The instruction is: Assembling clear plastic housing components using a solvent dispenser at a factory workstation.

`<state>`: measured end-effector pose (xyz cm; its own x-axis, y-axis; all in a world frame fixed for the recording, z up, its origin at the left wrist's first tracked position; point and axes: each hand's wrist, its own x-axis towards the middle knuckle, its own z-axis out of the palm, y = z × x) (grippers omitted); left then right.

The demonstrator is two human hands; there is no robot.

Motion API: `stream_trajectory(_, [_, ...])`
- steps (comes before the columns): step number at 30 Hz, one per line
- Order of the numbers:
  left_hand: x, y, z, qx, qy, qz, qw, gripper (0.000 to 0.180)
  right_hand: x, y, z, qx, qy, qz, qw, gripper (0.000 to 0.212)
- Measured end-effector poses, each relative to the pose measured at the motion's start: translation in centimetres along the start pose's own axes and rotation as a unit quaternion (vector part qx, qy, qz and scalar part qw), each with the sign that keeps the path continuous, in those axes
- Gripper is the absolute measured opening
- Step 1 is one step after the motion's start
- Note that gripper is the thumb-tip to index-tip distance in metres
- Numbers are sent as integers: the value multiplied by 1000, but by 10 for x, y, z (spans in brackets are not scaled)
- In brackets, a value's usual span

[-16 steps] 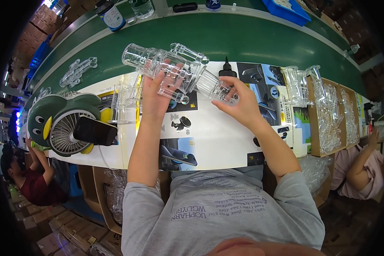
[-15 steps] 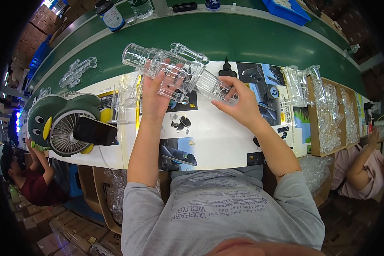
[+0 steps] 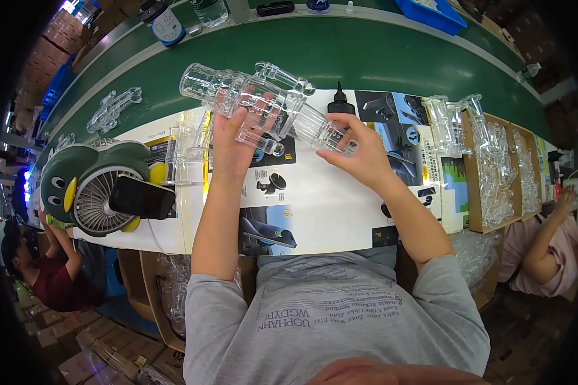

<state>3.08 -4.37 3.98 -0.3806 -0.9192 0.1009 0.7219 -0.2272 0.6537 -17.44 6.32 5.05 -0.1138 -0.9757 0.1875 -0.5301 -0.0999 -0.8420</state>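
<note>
A large clear plastic assembly (image 3: 263,102) of tubes and side cylinders is held up above the printed sheets, slanting from upper left to lower right. My left hand (image 3: 237,119) is closed around its body from below, the thumb in front. At the lower right end, my right hand (image 3: 356,147) grips a narrower clear tube (image 3: 321,128) between thumb and fingers. That tube meets the body's end; whether it is fixed there I cannot tell. Just behind my right hand stands a black bottle (image 3: 340,102) with a pointed nozzle.
A green penguin-shaped fan (image 3: 99,199) with a black phone (image 3: 142,197) stands at left. Clear tubes (image 3: 438,125) stand by a cardboard tray (image 3: 488,224) of clear parts at right. Another clear piece (image 3: 114,109) lies far left. Two people sit at the sides.
Both hands and the clear assembly have shifted very slightly up and left. The grip of each hand looks the same.
</note>
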Motion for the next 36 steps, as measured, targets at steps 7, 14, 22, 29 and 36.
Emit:
stream_trajectory(7, [-1, 0, 3, 8, -5, 1, 1000, 60, -1, 0, 0, -6, -2, -5, 1000, 60])
stream_trajectory(14, [-1, -1, 3, -5, -12, -1, 1000, 61, -1, 0, 1, -3, 3, -9, 1000, 60])
stream_trajectory(22, [-1, 0, 1, -9, -4, -7, 1000, 65, -1, -1, 0, 3, 6, -11, 1000, 59])
stream_trajectory(29, [-2, 0, 2, 4, -8, -6, 1000, 64, -1, 1, -1, 20, -4, -10, 1000, 60])
stream_trajectory(36, [-1, -1, 1, 9, -11, -6, 1000, 65, 0, 1, -1, 27, -6, -12, 1000, 59])
